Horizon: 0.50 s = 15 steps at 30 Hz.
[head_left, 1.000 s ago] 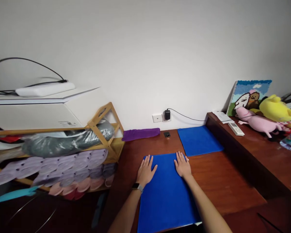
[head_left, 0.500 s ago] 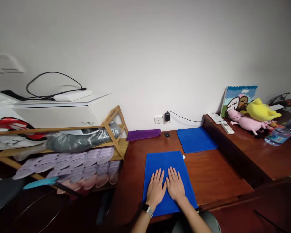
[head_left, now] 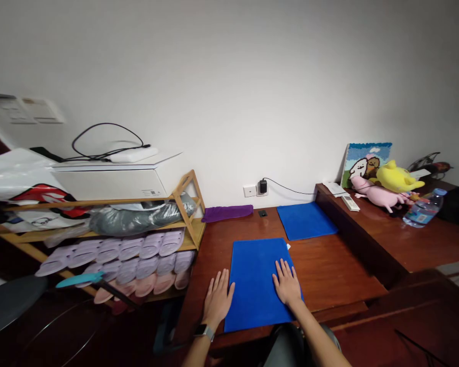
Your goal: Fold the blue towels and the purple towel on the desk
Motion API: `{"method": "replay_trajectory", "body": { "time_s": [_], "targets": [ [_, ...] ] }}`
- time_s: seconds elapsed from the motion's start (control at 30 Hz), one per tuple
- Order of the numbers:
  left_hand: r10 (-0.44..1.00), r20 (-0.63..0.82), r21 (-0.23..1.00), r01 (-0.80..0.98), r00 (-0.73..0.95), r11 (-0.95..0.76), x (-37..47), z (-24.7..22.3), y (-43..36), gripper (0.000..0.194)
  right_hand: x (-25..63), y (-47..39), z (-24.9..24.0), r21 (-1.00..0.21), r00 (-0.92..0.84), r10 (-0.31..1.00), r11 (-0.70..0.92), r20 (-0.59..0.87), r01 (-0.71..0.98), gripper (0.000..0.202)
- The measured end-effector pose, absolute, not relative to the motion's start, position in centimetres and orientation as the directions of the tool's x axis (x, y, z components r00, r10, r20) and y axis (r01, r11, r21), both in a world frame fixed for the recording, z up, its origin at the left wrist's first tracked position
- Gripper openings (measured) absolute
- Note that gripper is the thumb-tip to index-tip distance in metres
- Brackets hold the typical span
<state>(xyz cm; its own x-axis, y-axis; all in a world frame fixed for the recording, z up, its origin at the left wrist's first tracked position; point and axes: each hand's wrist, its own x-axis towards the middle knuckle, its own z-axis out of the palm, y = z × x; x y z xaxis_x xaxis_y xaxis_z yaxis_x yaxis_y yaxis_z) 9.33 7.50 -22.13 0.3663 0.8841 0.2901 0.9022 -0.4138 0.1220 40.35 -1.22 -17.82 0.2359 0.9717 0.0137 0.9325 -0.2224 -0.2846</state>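
A blue cloth (head_left: 257, 285) lies flat on the brown wooden desk (head_left: 325, 272) in front of me. My left hand (head_left: 217, 298), with a watch (head_left: 204, 331) on its wrist, is at the cloth's left edge, mostly over bare wood, fingers stretched out. Near the cloth's right edge, my right hand (head_left: 287, 285) rests flat on the fabric with its fingers extended. Neither hand holds anything. Farther back on the desk lie a second blue cloth (head_left: 306, 220) and a folded purple cloth (head_left: 227, 213).
A wooden rack (head_left: 193, 209) with slippers (head_left: 151, 244) and a white box (head_left: 110, 183) stands at left. On the raised desk section at right are a pink plush toy (head_left: 375, 193), a yellow plush toy (head_left: 400, 177), a water bottle (head_left: 424, 208) and a remote (head_left: 351, 203).
My hands have moved apart from the cloth's middle: the left to its left edge, the right towards its right edge. The camera view has shifted slightly left.
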Motion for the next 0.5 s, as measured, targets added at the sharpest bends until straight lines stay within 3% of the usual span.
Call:
{"method": "replay_trajectory", "body": {
  "time_s": [0.23,0.5],
  "targets": [
    [0.902,0.351,0.071,0.953,0.251,-0.293,3.8,-21.3,13.1,0.068,42.2,0.7,-18.9,-0.256,0.122,0.992,-0.11,0.032,0.961,0.066],
    [0.904,0.367,0.143,0.947,0.219,-0.287,3.8,-21.8,13.6,0.064,46.1,5.5,-15.6,-0.284,-0.243,0.968,0.217,-0.057,0.934,0.068]
  ]
}}
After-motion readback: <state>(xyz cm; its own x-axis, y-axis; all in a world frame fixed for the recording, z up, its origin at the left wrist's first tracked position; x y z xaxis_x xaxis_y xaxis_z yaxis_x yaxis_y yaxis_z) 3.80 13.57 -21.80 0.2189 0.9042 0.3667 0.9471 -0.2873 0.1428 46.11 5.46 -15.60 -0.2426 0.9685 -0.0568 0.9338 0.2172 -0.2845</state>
